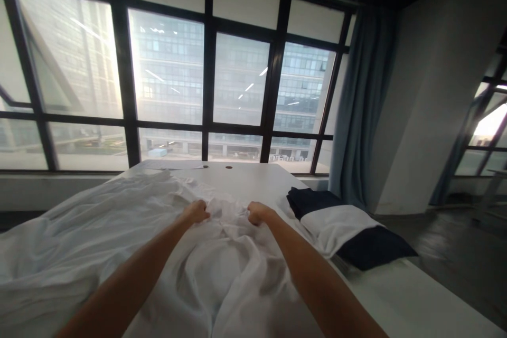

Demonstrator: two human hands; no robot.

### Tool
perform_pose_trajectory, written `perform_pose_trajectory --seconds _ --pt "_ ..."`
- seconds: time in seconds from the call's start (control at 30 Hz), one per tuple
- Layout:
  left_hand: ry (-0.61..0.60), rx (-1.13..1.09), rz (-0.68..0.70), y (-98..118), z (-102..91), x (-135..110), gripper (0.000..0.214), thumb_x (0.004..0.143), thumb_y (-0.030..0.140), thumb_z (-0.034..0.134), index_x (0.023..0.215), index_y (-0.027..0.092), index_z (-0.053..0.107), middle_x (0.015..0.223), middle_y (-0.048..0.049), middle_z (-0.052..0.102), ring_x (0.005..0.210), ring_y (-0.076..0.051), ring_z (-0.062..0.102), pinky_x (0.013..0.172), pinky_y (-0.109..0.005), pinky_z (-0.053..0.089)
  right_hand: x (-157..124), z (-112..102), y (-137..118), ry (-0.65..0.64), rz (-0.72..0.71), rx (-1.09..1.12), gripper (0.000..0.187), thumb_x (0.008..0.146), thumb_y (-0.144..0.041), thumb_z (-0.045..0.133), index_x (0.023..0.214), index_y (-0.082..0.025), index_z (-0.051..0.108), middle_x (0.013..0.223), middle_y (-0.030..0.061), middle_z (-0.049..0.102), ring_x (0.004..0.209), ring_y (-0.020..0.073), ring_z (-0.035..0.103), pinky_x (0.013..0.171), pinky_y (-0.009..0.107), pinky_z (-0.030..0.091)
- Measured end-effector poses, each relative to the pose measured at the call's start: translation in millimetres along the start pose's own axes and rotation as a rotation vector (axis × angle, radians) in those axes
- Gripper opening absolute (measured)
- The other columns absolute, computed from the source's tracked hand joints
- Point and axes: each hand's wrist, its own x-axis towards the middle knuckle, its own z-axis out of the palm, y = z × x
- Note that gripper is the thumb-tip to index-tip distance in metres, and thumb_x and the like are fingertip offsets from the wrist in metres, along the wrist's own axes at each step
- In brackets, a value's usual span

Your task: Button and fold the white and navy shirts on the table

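A large white cloth (222,264) lies in loose folds over the table and spreads far to the left. My left hand (197,212) is closed on its gathered far edge, near the middle of the table. A short way to the right, my right hand (258,213) grips the same edge with curled fingers. Between the two hands the fabric is bunched and crumpled. Both arms reach straight forward, with the cloth hanging in deep folds between them. What kind of piece the cloth is, I cannot tell.
On the right of the white table (253,177) lies a folded pile of navy and white fabric (344,224). Beyond the table's far edge stand large dark-framed windows (241,84). A blue curtain (356,116) and a pale pillar (420,105) rise at the right.
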Motion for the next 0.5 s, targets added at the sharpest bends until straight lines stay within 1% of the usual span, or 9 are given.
perform_pose_trajectory --seconds 0.07,0.13,0.2,0.23,0.27,0.3,0.37,0.4,0.5 --pt "0.083 -0.031 0.002 -1.7 -12.7 -3.9 0.020 0.078 0.034 0.061 0.090 0.019 0.068 0.095 -0.0089 0.073 0.088 -0.023 0.067 0.066 -0.026 0.044 -0.9 -0.7 -4.4 0.018 0.054 -0.018 0.024 0.088 -0.026 0.061 0.109 -0.015 0.064 0.111 0.0093 0.063 0.099 0.0238 0.061 0.083 0.036 0.051" --pt "0.249 -0.101 -0.010 -4.8 -28.2 -11.1 0.022 0.084 0.035 0.055 0.097 0.021 0.064 0.095 -0.0068 0.072 0.088 -0.022 0.066 0.067 -0.026 0.044 -4.1 -3.2 -7.8 0.175 0.089 -0.057 0.018 0.086 -0.018 0.057 0.102 -0.017 0.066 0.107 0.0103 0.065 0.101 0.0241 0.061 0.084 0.032 0.047" --pt "0.424 -0.200 -0.004 -8.3 -40.3 -21.6 0.021 0.086 0.036 0.053 0.098 0.021 0.060 0.089 -0.0044 0.071 0.084 -0.021 0.066 0.068 -0.026 0.045 -9.5 -4.9 -9.9 0.373 0.072 -0.089 0.024 0.086 -0.016 0.051 0.105 -0.018 0.064 0.110 0.0109 0.064 0.106 0.0229 0.058 0.086 0.031 0.044" --pt "0.476 -0.251 0.010 -9.8 -43.3 -27.9 0.020 0.086 0.036 0.053 0.098 0.021 0.059 0.086 -0.0036 0.071 0.081 -0.020 0.066 0.069 -0.026 0.045 -12.9 -4.8 -10.7 0.418 0.052 -0.104 0.027 0.086 -0.016 0.049 0.109 -0.018 0.062 0.112 0.0113 0.063 0.107 0.0228 0.056 0.088 0.031 0.043" --pt "0.492 -0.294 0.028 -11.0 -43.7 -34.7 0.019 0.086 0.036 0.053 0.098 0.021 0.058 0.085 -0.0031 0.070 0.079 -0.019 0.066 0.069 -0.025 0.046 -16.7 -3.8 -11.8 0.413 0.039 -0.123 0.030 0.085 -0.016 0.050 0.112 -0.017 0.060 0.114 0.0119 0.062 0.109 0.0234 0.055 0.089 0.032 0.042" --pt "0.481 -0.332 0.044 -11.8 -41.7 -42.0 0.018 0.087 0.035 0.053 0.097 0.021 0.058 0.084 -0.0029 0.070 0.076 -0.018 0.066 0.069 -0.025 0.046 -20.8 -2.1 -13.3 0.375 0.039 -0.147 0.033 0.083 -0.017 0.052 0.115 -0.017 0.059 0.115 0.0128 0.061 0.110 0.0247 0.054 0.090 0.033 0.041" --pt "0.422 -0.388 0.064 -12.1 -32.0 -56.9 0.015 0.087 0.031 0.052 0.096 0.020 0.057 0.085 -0.0028 0.070 0.072 -0.016 0.066 0.068 -0.024 0.047 -29.4 2.6 -18.3 0.309 0.049 -0.177 0.039 0.078 -0.016 0.056 0.117 -0.015 0.058 0.117 0.0143 0.059 0.112 0.0275 0.051 0.092 0.036 0.040" --pt "0.395 -0.406 0.066 -11.9 -25.5 -64.2 0.014 0.087 0.029 0.051 0.096 0.020 0.057 0.085 -0.0029 0.069 0.072 -0.016 0.066 0.067 -0.024 0.047 -33.6 5.3 -21.9 0.309 0.048 -0.160 0.041 0.077 -0.015 0.056 0.118 -0.015 0.058 0.119 0.0146 0.058 0.114 0.0278 0.050 0.093 0.036 0.039" --pt "0.354 -0.442 0.078 -10.9 -7.0 -83.8 0.012 0.087 0.028 0.050 0.094 0.021 0.057 0.084 -0.0029 0.069 0.072 -0.016 0.066 0.068 -0.025 0.048 -44.1 15.1 -34.4 0.361 0.020 0.058 0.045 0.084 -0.025 0.052 0.128 -0.015 0.051 0.119 0.0134 0.058 0.110 0.0242 0.053 0.092 0.033 0.041"
